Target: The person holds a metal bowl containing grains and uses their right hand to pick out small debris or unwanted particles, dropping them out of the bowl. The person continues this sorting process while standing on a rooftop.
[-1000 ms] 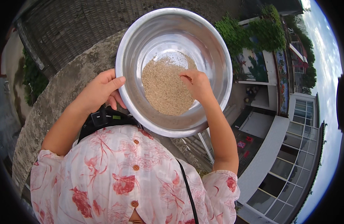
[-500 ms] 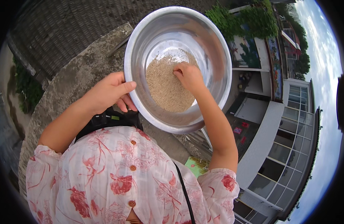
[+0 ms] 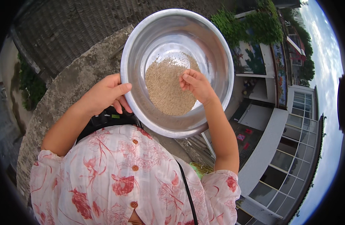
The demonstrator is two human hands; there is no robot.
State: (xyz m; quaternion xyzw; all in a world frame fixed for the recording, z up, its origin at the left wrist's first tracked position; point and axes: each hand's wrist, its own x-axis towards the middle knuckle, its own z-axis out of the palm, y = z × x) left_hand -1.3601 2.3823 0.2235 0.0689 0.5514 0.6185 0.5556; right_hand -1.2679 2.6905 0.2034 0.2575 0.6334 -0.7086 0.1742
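Note:
A large, shiny metal basin [image 3: 138,39] is in front of me, with a heap of small tan grains [image 3: 167,90] spread over its bottom. My left hand [image 3: 107,93] grips the basin's left rim, thumb on top and fingers below the edge. Above the heap, inside the basin, is my right hand [image 3: 197,85]. Its fingers are curled in with thumb and forefinger together; whatever lies between them is hidden or too small to tell. Bare metal shows at the far side of the basin's bottom, with scattered grains at the heap's edge.
Under and left of the basin runs a rough concrete ledge [image 3: 77,69]. Beyond it is a grey tiled roof [image 3: 64,32]. To the right stand a house with large windows [image 3: 288,150] and leafy green vines [image 3: 255,26]. A black strap [image 3: 186,183] crosses my flowered shirt.
My right hand has lifted off the grains and moved slightly right and toward me, its fingers turned upward. My left hand keeps its hold on the rim.

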